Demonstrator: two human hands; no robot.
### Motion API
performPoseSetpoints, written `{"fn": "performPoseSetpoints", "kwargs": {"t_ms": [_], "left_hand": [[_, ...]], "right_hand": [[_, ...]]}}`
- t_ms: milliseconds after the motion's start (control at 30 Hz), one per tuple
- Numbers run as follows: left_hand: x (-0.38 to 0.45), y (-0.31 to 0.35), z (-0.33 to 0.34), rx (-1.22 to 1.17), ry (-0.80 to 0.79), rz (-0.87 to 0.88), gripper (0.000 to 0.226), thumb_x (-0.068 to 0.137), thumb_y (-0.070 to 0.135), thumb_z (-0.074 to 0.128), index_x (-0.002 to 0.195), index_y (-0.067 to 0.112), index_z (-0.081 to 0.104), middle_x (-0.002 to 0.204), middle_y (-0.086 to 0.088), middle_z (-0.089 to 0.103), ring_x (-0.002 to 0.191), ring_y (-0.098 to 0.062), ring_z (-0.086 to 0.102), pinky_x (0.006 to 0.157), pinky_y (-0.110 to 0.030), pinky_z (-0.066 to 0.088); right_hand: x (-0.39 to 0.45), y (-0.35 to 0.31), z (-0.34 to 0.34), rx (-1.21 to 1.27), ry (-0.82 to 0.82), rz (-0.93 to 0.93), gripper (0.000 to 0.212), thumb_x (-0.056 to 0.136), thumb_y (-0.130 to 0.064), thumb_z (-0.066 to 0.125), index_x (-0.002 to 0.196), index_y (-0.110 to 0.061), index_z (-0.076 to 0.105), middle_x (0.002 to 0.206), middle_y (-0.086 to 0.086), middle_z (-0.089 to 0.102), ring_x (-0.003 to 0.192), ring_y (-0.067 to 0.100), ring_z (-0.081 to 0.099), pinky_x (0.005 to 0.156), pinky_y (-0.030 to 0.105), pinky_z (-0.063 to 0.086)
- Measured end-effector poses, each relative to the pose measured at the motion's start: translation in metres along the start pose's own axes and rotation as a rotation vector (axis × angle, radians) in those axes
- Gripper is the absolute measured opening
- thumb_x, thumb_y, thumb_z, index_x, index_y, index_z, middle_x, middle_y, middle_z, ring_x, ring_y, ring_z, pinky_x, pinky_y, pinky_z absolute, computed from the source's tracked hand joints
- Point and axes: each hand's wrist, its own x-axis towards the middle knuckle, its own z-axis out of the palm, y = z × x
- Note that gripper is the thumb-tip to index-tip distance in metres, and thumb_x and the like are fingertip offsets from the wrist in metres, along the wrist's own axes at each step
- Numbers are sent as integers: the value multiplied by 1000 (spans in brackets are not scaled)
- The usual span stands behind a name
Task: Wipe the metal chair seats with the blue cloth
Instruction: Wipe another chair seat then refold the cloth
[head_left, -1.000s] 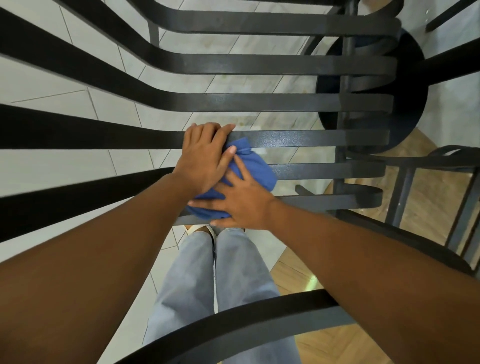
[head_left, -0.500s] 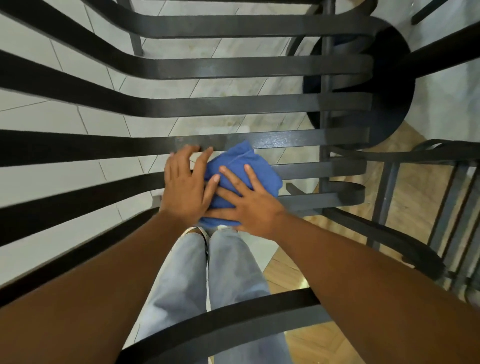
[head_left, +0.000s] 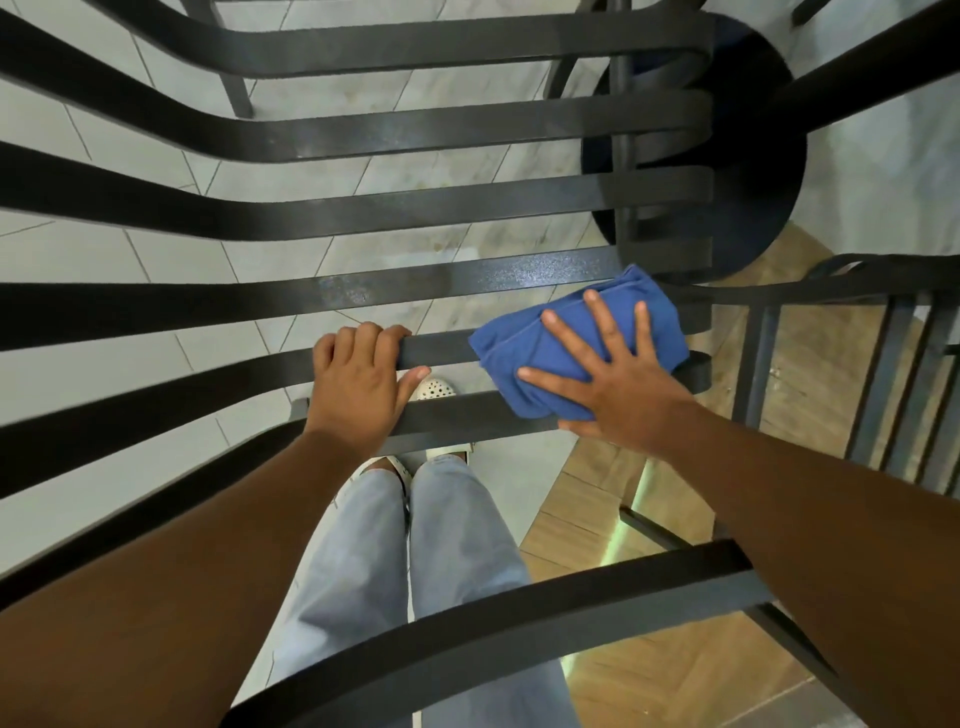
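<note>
- On the near slats of the black metal chair seat (head_left: 467, 202), seen from the head camera, both bare hands were at work.
- The right hand (head_left: 618, 384) lay flat on the blue cloth (head_left: 524, 353), fingers (head_left: 597, 317) spread wide and pressing down rather than pinching; its grip was open across the fabric.
- The cloth was folded into a thick pad and sat toward the right end of the seat, bridging two neighbouring slats, with its far corner reaching up to a third slat.
- The left hand (head_left: 358, 379) was apart from the cloth, to its left, with its fingers curled over the far edge of one slat and the thumb pointing right beneath it; its grip was closed around that slat.
- A wet-looking sheen showed on the slat just beyond the hands.
- Below the seat, through the gaps, were light blue trousers (head_left: 415, 561), a white perforated shoe (head_left: 434, 387) and pale floor tiles (head_left: 67, 249); wood-look flooring (head_left: 675, 675) lay to the right.
- A round dark base (head_left: 753, 171) stood at the upper right, and a second chair (head_left: 883, 364) was at the right edge.
</note>
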Motion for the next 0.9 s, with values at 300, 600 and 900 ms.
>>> {"fn": "performPoseSetpoints", "kwargs": {"t_ms": [300,600,900], "left_hand": [[17,39,4,68,73,-6,37,93,38,36,93,9,59,83,-11,57,74,-31,51,77,-39,30],[21,50,6,50,25,-62,43,94,42,30,92,9,57,84,-12,55,76,-32,50,77,-39,24],[40,89,8,38,42,20,31,93,29,34,88,8,58,79,-10,58,71,-30,54,77,-38,25]], "right_hand": [[32,-27,-5,96,-11,19,67,80,-65,33,142,-42,24,154,12,24,137,50,21,99,74,20],[7,6,1,60,15,25,82,71,-68,56,142,-43,24,155,9,22,138,46,23,101,72,16],[9,7,2,93,-22,74,98,60,-73,65,141,-43,19,153,10,14,136,48,26,96,75,18]]}}
